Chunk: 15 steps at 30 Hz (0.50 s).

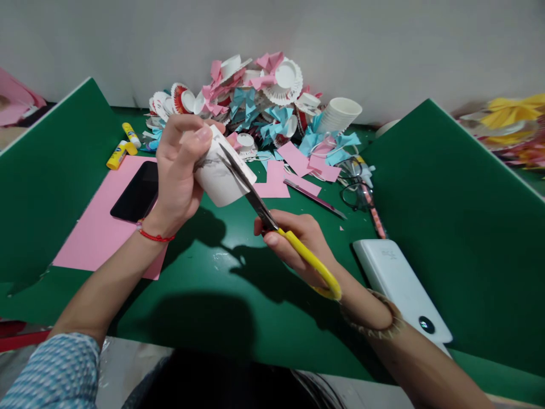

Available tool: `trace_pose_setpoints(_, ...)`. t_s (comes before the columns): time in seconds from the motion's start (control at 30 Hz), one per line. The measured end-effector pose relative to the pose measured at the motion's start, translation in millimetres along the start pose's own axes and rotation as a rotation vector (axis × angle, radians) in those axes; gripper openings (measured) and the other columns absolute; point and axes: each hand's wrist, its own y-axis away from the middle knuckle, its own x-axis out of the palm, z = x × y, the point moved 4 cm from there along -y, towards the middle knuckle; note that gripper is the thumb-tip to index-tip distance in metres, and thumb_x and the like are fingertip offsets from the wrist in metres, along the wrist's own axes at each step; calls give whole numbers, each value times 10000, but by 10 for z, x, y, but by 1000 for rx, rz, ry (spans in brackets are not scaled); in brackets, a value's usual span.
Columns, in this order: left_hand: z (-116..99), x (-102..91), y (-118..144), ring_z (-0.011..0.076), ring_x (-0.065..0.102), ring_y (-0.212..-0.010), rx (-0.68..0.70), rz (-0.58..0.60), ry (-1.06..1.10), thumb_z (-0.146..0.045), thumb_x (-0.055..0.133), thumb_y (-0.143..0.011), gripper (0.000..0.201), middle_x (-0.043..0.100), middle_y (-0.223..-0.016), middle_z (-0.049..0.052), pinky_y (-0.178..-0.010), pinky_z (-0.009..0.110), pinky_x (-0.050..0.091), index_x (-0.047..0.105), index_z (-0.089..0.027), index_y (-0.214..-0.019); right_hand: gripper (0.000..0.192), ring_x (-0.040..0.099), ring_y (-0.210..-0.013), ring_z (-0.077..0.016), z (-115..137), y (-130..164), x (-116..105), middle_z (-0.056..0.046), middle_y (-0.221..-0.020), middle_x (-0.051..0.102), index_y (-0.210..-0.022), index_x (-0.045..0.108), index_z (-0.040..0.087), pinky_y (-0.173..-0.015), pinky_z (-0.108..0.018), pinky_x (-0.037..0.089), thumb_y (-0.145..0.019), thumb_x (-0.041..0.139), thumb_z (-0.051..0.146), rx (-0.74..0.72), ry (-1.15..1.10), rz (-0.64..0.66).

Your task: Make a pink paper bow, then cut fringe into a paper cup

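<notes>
On the green tabletop (204, 267), left hand (179, 170) grips a white paper cup (221, 179) — right hand (298, 244), at five o'clock, holds yellow-handled scissors (272, 224) cutting it.

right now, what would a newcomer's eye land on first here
The white paper cup held up by the left hand, with yellow-handled scissors in the right hand cutting into its rim. Behind, a heap of paper crafts against the wall, and a pink sheet at left.

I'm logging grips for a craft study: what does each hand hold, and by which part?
The left hand grips the white paper cup around its side wall. The right hand holds the yellow-handled scissors by the handle loops, blades at the cup.
</notes>
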Motion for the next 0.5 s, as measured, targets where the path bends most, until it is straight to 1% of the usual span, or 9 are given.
trace_pose_setpoints(0.07, -3, 3, 1, 251, 688, -994, 6, 0, 5, -301, 689, -701, 156, 651, -765, -28, -781, 396, 598, 533, -285, -706, 465, 276, -459, -67, 1, 1, -1, 60, -526, 353, -697, 506, 174, -435, -218, 230, -893, 458, 594, 0, 10, -3)
trace_pose_setpoints(0.17, -3, 9, 1, 244, 709, -896, 22, 0, 24, -273, 671, -701, 108, 658, -755, -26, -708, 376, 607, 565, -288, -687, 459, 274, -458, -68, 5, 2, -2, 61, -520, 347, -689, 502, 173, -431, -216, 231, -895, 460, 581, -10, 26, -5)
trace_pose_setpoints(0.27, 5, 9, 0, 239, 713, -861, 22, -12, 35, -270, 674, -693, 95, 668, -747, -31, -655, 349, 604, 585, -298, -679, 458, 272, -455, -67, 9, 2, 0, 59, -520, 345, -682, 493, 174, -427, -215, 229, -901, 454, 574, -14, 19, -2)
trace_pose_setpoints(0.4, 8, 10, -1, 248, 710, -900, 19, -16, 34, -302, 706, -675, 124, 667, -739, -35, -703, 357, 604, 582, -305, -670, 464, 263, -463, -74, 2, 6, 1, 57, -519, 333, -677, 486, 180, -433, -221, 222, -901, 443, 584, -3, 36, -3)
trace_pose_setpoints(0.5, 5, 12, -1, 249, 719, -859, 24, -10, 47, -268, 691, -686, 103, 666, -743, -25, -731, 378, 602, 593, -294, -670, 475, 259, -474, -78, -5, 10, 0, 53, -526, 327, -671, 486, 180, -439, -224, 224, -902, 437, 591, -4, 46, -4)
